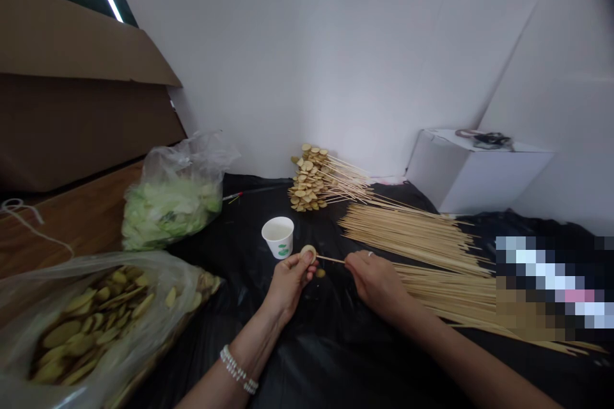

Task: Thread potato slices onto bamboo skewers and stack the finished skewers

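Between thumb and fingers, my left hand (288, 282) pinches a round pale potato slice (309, 252). My right hand (375, 278) is closed on a thin wooden skewer (330, 259), whose far end meets the slice; whether the tip has gone through it I cannot tell. Just beyond my left hand stands a white paper cup (278, 236) with a green print. A small yellowish piece (320, 273) lies on the black sheet beneath the skewer. To the right, bare skewers (412, 233) lie in bundles, partly behind my right forearm.
Skewers with slices on their ends (309, 179) are piled by the wall. An open plastic bag of slices (91, 332) sits front left, a tied bag of pale green leaves (173, 204) behind it. A white box (460, 169) stands back right, a cardboard box (86, 128) at left.
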`<action>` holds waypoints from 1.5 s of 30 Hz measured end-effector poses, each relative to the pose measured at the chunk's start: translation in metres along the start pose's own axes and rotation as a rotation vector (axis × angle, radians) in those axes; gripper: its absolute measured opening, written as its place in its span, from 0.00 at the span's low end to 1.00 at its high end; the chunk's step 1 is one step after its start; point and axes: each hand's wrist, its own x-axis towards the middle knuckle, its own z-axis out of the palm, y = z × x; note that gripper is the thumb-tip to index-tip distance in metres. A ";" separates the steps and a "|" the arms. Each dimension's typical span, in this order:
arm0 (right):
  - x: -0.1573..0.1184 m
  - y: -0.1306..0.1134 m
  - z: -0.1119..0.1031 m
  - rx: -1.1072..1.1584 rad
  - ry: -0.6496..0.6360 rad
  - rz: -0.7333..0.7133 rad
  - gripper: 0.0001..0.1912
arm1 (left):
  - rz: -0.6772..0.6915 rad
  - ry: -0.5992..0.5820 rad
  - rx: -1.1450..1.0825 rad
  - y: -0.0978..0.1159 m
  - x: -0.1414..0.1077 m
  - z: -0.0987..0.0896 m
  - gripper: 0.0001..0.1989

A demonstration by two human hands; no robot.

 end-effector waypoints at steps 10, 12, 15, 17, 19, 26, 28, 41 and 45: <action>0.001 0.000 -0.004 0.070 -0.253 0.067 0.11 | -0.027 -0.021 0.028 0.000 -0.001 -0.001 0.18; 0.003 0.002 -0.007 0.129 -0.292 0.095 0.11 | -0.029 -0.030 0.035 0.000 -0.001 -0.001 0.17; 0.006 0.003 -0.009 0.172 -0.321 0.133 0.12 | -0.032 -0.025 0.017 0.001 -0.003 0.001 0.14; 0.007 0.004 -0.010 0.181 -0.315 0.150 0.13 | -0.036 -0.024 -0.011 0.002 -0.003 0.002 0.12; 0.007 0.004 -0.008 0.183 -0.304 0.158 0.14 | -0.037 -0.020 -0.038 0.003 -0.004 0.003 0.11; 0.005 0.004 -0.005 0.205 -0.265 0.143 0.15 | 0.005 0.061 -0.091 0.007 -0.001 0.003 0.07; 0.005 0.005 -0.005 0.203 -0.250 0.137 0.15 | 0.019 0.074 -0.095 0.007 0.000 0.001 0.07; 0.001 0.004 -0.001 0.152 -0.120 0.095 0.12 | 0.031 0.030 -0.065 0.003 0.003 -0.003 0.12; 0.001 0.003 -0.001 0.051 -0.201 0.072 0.12 | 0.027 0.040 -0.047 0.003 0.003 -0.003 0.12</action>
